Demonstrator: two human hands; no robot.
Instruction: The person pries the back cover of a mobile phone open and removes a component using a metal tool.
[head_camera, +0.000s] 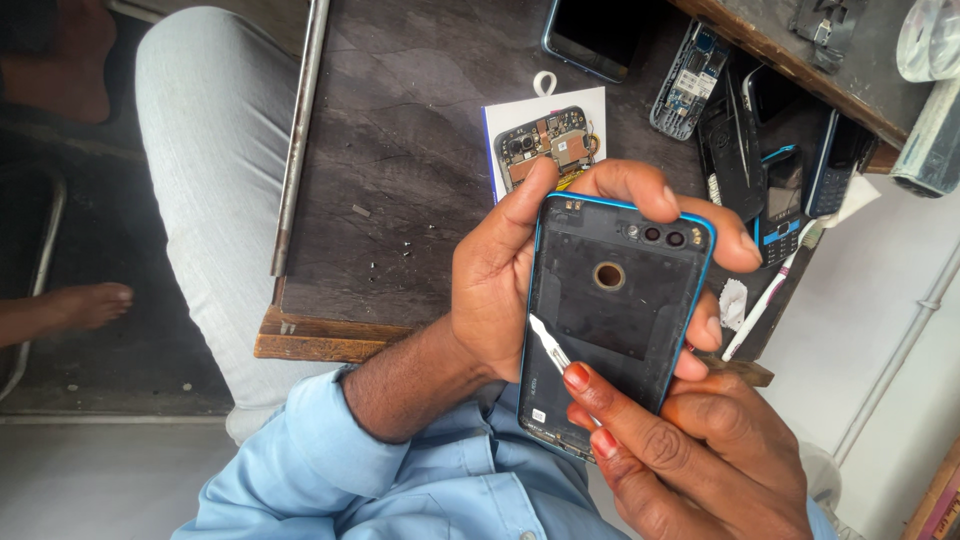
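Centre of frame: phone back cover, inner side up, held above the near edge of the table. Left hand wraps it from the left, fingers over its upper and right edges. Right hand at lower right, holding a thin pry tool whose tip lies on the cover's lower left part. Upper centre, behind the cover: opened phone body on a card. Top centre: a smartphone. Upper right: a pile of keypad phones; a toothbrush lies below them. Left: a metal rod along the table edge.
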